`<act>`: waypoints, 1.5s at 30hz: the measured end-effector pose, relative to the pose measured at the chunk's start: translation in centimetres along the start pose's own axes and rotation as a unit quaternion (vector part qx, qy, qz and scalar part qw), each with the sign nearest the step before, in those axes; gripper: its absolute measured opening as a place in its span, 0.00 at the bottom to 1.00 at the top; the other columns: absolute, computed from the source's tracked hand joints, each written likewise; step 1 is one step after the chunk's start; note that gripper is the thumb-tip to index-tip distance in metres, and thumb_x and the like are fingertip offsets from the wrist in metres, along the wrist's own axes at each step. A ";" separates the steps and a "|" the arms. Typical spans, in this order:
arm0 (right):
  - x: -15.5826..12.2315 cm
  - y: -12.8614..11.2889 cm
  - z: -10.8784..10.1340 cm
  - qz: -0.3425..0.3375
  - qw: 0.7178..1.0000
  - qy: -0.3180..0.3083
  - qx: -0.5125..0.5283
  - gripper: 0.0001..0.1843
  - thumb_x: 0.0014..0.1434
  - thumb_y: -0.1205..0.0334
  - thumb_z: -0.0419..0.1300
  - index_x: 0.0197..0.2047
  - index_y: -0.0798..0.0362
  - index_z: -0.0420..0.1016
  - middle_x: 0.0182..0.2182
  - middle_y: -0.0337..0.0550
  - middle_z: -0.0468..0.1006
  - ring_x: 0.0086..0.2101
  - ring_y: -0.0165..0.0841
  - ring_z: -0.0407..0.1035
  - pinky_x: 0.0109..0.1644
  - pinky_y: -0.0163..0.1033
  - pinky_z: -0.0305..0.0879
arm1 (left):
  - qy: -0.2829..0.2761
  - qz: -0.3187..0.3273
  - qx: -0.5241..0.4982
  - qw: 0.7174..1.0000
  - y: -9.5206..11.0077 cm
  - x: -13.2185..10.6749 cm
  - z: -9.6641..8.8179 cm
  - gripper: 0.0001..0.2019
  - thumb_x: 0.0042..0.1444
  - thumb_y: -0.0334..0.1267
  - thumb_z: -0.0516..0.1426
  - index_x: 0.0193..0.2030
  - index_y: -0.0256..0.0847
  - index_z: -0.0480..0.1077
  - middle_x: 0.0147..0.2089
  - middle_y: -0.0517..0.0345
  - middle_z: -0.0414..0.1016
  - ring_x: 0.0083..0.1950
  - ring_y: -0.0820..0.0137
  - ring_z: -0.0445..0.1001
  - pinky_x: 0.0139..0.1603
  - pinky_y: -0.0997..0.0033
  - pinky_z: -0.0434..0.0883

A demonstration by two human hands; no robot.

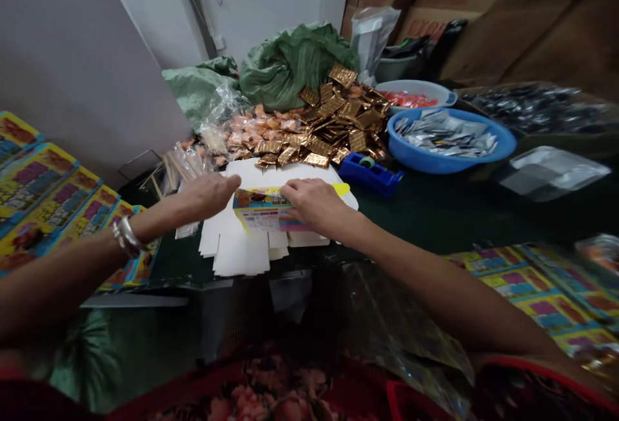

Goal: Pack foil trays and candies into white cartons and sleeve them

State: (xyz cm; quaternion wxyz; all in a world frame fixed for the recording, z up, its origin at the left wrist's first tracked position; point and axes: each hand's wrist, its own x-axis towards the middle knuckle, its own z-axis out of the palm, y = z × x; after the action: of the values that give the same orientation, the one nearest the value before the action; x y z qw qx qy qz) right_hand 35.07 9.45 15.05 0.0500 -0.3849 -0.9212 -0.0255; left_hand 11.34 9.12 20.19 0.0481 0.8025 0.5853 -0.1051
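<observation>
A small printed carton (258, 209), yellow and blue with a pale side, lies on a pile of white card blanks (242, 253). Over its right part is my right hand (312, 200), its fingers closed on the top edge. A yellow flap (341, 189) sticks out to the right, past the fingers. My left hand (217, 190) is closed at the carton's left end, above the card; whatever its fingers hold is hidden. Behind the carton lie gold foil packets (333, 115) and orange wrapped pieces (264, 126). A blue tape dispenser (370, 173) stands to the right.
A blue basin (411, 147) holds silver packets, and a pale basin (447, 95) holds red pieces. Green plastic bags (294, 63) stand at the back. Printed cartons are stacked left (43, 195) and right (541, 292). Wooden sticks in clear wrappers (181, 166) lie near my left wrist.
</observation>
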 end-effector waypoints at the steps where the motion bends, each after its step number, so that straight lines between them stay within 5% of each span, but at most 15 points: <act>1: 0.0 -0.1 0.0 0.004 1.000 0.001 0.005 0.18 0.60 0.64 0.62 0.53 0.58 0.71 0.47 0.55 0.77 0.41 0.43 0.71 0.40 0.43 0.58 | -0.014 -0.023 -0.048 0.998 0.1 0.3 -0.5 0.15 0.62 0.29 0.47 0.52 0.34 0.68 0.23 0.56 0.73 0.26 0.68 0.74 0.30 0.71 0.67; 6: 0.0 -0.6 0.1 0.012 0.999 0.013 0.027 0.19 0.61 0.67 0.60 0.55 0.58 0.70 0.46 0.57 0.77 0.41 0.44 0.71 0.40 0.43 0.58 | -0.019 -0.093 -0.232 0.968 -1.0 0.7 0.0 0.17 0.58 0.31 0.52 0.55 0.36 0.63 0.25 0.61 0.72 0.22 0.73 0.69 0.24 0.75 0.63; 12: 0.2 -0.9 0.1 0.007 1.000 0.012 0.023 0.19 0.63 0.69 0.55 0.57 0.58 0.69 0.47 0.59 0.76 0.41 0.46 0.71 0.40 0.45 0.59 | 0.115 -0.026 -0.084 0.990 -1.9 -0.2 2.0 0.14 0.48 0.30 0.58 0.44 0.39 0.67 0.32 0.56 0.74 0.34 0.67 0.73 0.32 0.70 0.65; 17: -0.2 -1.5 -0.1 0.020 0.999 0.023 0.011 0.17 0.65 0.70 0.51 0.56 0.59 0.69 0.46 0.58 0.77 0.43 0.47 0.71 0.41 0.45 0.57 | 0.116 -0.130 -0.184 0.967 -0.2 -1.0 3.1 0.13 0.53 0.40 0.60 0.44 0.39 0.66 0.33 0.55 0.76 0.30 0.66 0.74 0.30 0.68 0.69; 20: -0.6 -1.5 -0.1 0.026 0.999 0.037 0.012 0.16 0.66 0.71 0.50 0.55 0.59 0.70 0.47 0.58 0.77 0.43 0.46 0.71 0.42 0.44 0.56 | 0.135 -0.055 -0.083 0.986 -0.2 -3.1 4.6 0.13 0.59 0.38 0.55 0.50 0.37 0.68 0.41 0.48 0.78 0.42 0.60 0.77 0.43 0.60 0.74; 24: -0.8 -1.7 0.5 0.024 0.998 0.054 0.015 0.14 0.66 0.70 0.51 0.52 0.60 0.72 0.47 0.58 0.77 0.44 0.45 0.70 0.43 0.44 0.54 | 0.110 0.088 0.080 0.987 -2.0 -5.0 5.0 0.25 0.60 0.28 0.48 0.65 0.34 0.61 0.65 0.38 0.66 0.66 0.54 0.64 0.66 0.49 0.63; 29: -0.6 -1.8 0.8 0.018 0.998 0.059 0.014 0.14 0.66 0.70 0.51 0.51 0.62 0.73 0.48 0.59 0.77 0.46 0.46 0.69 0.46 0.45 0.55 | 0.117 0.201 0.031 0.972 -0.9 -0.5 3.6 0.27 0.64 0.42 0.51 0.69 0.41 0.57 0.74 0.43 0.52 0.74 0.54 0.52 0.71 0.49 0.57; 33: -1.9 1.2 -0.3 -0.032 0.998 0.010 0.056 0.17 0.64 0.69 0.56 0.56 0.59 0.72 0.55 0.57 0.74 0.51 0.43 0.68 0.52 0.44 0.58 | 0.125 0.223 0.010 0.967 2.1 3.7 5.2 0.35 0.64 0.49 0.52 0.72 0.35 0.46 0.69 0.33 0.60 0.68 0.52 0.63 0.65 0.50 0.65; 37: -4.3 4.7 -1.5 -0.047 0.998 0.018 -0.028 0.23 0.64 0.73 0.54 0.61 0.53 0.68 0.61 0.56 0.68 0.57 0.44 0.63 0.52 0.45 0.59 | 0.107 0.194 0.040 0.974 3.2 3.9 6.4 0.31 0.67 0.46 0.48 0.72 0.36 0.44 0.67 0.35 0.64 0.63 0.52 0.69 0.59 0.54 0.68; 41: -3.8 5.3 -2.4 -0.037 0.992 -0.044 -0.116 0.16 0.69 0.70 0.46 0.50 0.60 0.74 0.44 0.57 0.78 0.46 0.41 0.69 0.44 0.43 0.60 | 0.072 0.162 0.059 0.982 3.5 3.1 5.7 0.30 0.67 0.43 0.48 0.71 0.33 0.47 0.65 0.33 0.65 0.62 0.51 0.69 0.59 0.54 0.68; 45: -1.3 4.9 -4.1 0.046 0.991 -0.128 -0.017 0.14 0.61 0.76 0.52 0.49 0.61 0.73 0.36 0.54 0.79 0.34 0.36 0.73 0.35 0.38 0.62 | 0.075 0.159 0.059 0.983 4.0 2.8 5.5 0.31 0.65 0.43 0.49 0.71 0.33 0.48 0.65 0.33 0.65 0.60 0.51 0.71 0.56 0.55 0.69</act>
State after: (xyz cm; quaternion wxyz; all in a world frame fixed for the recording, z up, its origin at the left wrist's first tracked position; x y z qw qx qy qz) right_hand 39.82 11.62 19.04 -0.0741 -0.4273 -0.9010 0.0106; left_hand 15.36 9.40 14.03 -0.0278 0.8925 0.4446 -0.0699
